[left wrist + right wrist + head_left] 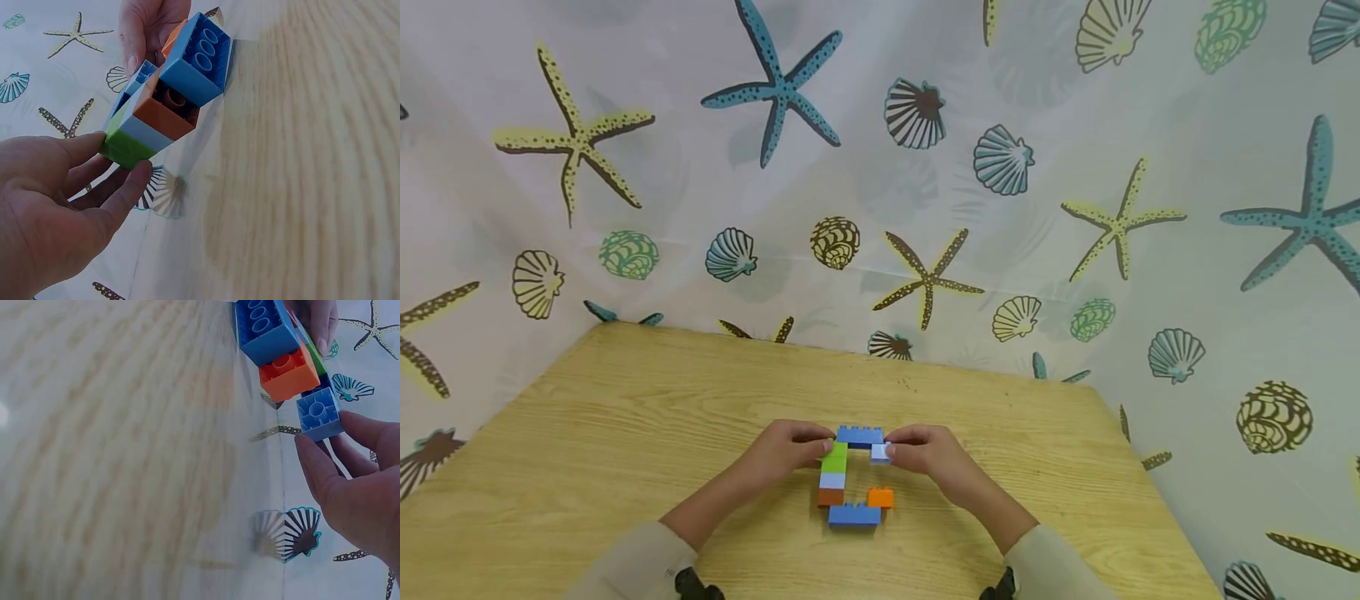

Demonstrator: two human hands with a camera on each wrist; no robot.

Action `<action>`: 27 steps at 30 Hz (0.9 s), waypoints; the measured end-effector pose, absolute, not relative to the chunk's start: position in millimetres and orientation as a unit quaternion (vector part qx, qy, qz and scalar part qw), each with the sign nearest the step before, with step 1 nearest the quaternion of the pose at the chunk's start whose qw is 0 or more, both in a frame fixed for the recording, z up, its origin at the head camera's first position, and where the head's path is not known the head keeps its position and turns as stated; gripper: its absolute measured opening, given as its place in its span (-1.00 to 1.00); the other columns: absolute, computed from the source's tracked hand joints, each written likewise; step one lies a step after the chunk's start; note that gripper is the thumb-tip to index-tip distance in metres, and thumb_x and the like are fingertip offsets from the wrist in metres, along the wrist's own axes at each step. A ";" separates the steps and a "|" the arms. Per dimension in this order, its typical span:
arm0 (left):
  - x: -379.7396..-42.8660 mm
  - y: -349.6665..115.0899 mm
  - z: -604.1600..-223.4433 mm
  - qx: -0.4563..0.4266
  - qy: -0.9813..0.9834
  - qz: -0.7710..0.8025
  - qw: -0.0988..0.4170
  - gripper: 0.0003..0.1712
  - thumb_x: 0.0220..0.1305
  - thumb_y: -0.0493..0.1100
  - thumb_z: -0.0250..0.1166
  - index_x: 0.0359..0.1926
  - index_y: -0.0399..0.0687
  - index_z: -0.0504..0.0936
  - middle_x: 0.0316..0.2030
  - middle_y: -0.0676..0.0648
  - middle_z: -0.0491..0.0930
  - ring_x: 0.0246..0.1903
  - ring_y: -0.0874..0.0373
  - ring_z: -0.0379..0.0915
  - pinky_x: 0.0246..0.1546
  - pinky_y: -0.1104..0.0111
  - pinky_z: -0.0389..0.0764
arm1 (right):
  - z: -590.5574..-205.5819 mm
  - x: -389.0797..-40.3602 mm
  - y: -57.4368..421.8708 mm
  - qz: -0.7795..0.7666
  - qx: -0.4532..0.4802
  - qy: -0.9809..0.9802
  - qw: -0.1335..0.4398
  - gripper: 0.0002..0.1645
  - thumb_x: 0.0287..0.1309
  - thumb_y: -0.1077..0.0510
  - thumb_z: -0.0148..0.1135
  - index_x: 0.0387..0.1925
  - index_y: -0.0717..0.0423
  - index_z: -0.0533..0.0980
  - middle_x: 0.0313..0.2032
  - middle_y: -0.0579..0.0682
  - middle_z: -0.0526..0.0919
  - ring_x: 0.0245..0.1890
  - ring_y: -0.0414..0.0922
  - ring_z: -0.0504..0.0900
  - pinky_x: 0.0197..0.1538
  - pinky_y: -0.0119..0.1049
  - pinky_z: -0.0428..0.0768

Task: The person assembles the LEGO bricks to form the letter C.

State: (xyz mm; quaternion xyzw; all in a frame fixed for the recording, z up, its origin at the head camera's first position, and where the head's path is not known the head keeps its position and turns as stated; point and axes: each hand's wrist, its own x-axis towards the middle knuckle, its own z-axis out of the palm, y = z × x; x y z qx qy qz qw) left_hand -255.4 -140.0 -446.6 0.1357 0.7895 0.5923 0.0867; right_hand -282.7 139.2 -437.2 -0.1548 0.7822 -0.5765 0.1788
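Both hands hold an open-sided frame of toy building bricks low over the table. My left hand [782, 447] pinches the green brick [834, 460] at the frame's upper left corner. Below the green come a pale blue brick [832, 481] and a brown brick [831, 497]. Between thumb and fingers, my right hand [931, 457] grips a light blue brick [319, 415] under the right end of the long blue top brick [860, 436]. An orange brick [881, 498] sits on the right of the long blue bottom brick [854, 517]. A gap separates orange from light blue.
The light wooden table [647, 400] stretches out on all sides of the hands. Behind it and to its sides hangs a white cloth [850, 192] printed with starfish and shells, meeting the table's back edge.
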 end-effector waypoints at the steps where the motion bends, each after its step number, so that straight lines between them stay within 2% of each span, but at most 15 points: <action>1: -257.0 -139.1 -448.5 0.132 0.790 0.593 0.085 -0.59 0.47 -0.12 0.23 0.18 -0.31 0.61 0.11 -0.23 0.63 0.03 -0.03 0.63 0.08 0.10 0.66 | -438.5 -283.3 138.2 -0.581 -0.152 0.779 0.180 -0.59 0.34 0.05 0.30 0.07 0.24 0.61 -0.01 0.07 0.70 -0.01 -0.07 0.70 0.20 0.00 0.60; 6: -262.1 -137.1 -454.3 0.124 0.794 0.589 0.085 -0.60 0.47 -0.17 0.23 0.16 -0.38 0.61 0.10 -0.27 0.63 0.03 -0.04 0.65 0.04 0.14 0.68 | -442.7 -284.7 133.9 -0.580 -0.141 0.784 0.173 -0.63 0.34 0.12 0.28 0.03 0.33 0.62 -0.07 0.09 0.71 -0.06 -0.11 0.70 0.13 -0.10 0.65; 15: -268.2 -135.9 -460.9 0.108 0.847 0.517 0.067 -0.73 0.43 -0.18 0.27 0.03 -0.20 0.73 0.01 -0.12 0.70 -0.02 0.10 0.58 0.04 0.16 0.64 | -451.1 -286.9 127.3 -0.555 -0.110 0.809 0.161 -0.72 0.26 0.15 0.36 -0.09 0.27 0.70 -0.16 0.02 0.73 -0.26 -0.18 0.60 -0.14 -0.37 0.62; 23: -269.1 -136.4 -463.5 0.113 0.854 0.505 0.062 -0.74 0.41 -0.21 0.28 0.02 -0.21 0.73 0.00 -0.11 0.71 0.02 0.05 0.59 0.07 0.10 0.63 | -453.1 -285.9 122.7 -0.557 -0.101 0.810 0.151 -0.74 0.24 0.19 0.37 -0.11 0.29 0.70 -0.21 0.04 0.72 -0.32 -0.18 0.57 -0.22 -0.37 0.60; 27: -267.0 -137.3 -462.1 0.115 0.850 0.511 0.062 -0.70 0.44 -0.17 0.26 0.07 -0.23 0.70 0.01 -0.12 0.70 0.02 0.05 0.59 0.06 0.12 0.63 | -451.8 -284.9 123.4 -0.576 -0.098 0.796 0.160 -0.68 0.32 0.15 0.31 -0.02 0.31 0.65 -0.11 0.09 0.71 -0.22 -0.14 0.66 -0.09 -0.32 0.68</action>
